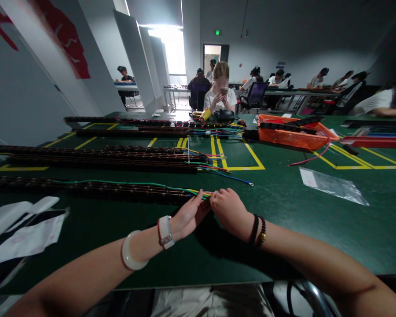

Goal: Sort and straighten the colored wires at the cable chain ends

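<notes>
My left hand (190, 216) is closed around a bundle of thin wires (196, 192), green, yellow and blue, with its thumb on top. Pressed against it from the right, my right hand (230, 212) pinches the wires' end; its fingertips hide that end. The wires come out of a long black segmented strip (119, 189), like a cable chain, lying across the table to the left. A loose green wire (112, 182) runs along its top. Just beyond lie several similar strips (95, 158) with coloured wire ends, one a blue wire (236, 178) with a ring terminal.
On the green table (267, 255) are yellow tape marks (247, 168). An orange basket (290, 138) of parts stands at the back right, and a clear plastic bag (331, 186) lies nearer. White papers (29, 237) lie at left. A person (220, 94) sits opposite; others work behind.
</notes>
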The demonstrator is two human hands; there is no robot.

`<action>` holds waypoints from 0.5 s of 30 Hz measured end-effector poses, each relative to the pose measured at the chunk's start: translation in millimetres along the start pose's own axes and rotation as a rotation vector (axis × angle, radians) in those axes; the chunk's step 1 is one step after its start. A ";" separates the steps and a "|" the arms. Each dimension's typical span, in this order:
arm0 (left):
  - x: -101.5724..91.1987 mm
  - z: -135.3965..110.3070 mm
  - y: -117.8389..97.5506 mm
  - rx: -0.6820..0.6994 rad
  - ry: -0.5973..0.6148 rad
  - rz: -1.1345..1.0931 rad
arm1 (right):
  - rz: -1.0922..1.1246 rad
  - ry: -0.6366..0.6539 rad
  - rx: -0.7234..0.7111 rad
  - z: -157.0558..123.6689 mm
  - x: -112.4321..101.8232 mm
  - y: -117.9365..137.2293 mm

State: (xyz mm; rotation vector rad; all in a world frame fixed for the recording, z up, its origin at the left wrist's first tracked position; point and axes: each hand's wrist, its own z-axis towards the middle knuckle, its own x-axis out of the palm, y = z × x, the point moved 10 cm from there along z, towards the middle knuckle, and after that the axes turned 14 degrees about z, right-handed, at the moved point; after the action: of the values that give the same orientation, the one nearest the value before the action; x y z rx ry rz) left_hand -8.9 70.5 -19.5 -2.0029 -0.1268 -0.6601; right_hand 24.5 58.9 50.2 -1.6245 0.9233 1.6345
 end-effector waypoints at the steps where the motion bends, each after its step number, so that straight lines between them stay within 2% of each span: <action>1: -0.7 0.6 0.4 0.001 -0.002 -0.006 | 0.007 -0.009 0.000 1.2 0.9 -1.2; 5: -3.2 3.7 0.4 0.029 0.004 -0.030 | 0.048 -0.050 0.003 3.6 -4.6 -8.7; 11: 0.3 3.7 -1.5 0.074 0.070 -0.037 | 0.000 -0.134 0.090 7.0 -35.0 -37.7; 15: -0.8 5.8 -0.6 0.073 0.082 -0.017 | 0.001 -0.184 0.086 20.8 -32.8 -56.8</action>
State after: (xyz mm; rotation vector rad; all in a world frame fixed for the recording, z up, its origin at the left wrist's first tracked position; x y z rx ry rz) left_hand -7.5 75.8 -21.6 -1.9040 -0.1179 -0.7372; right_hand 61.6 108.2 80.6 -1.3905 0.8868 1.6900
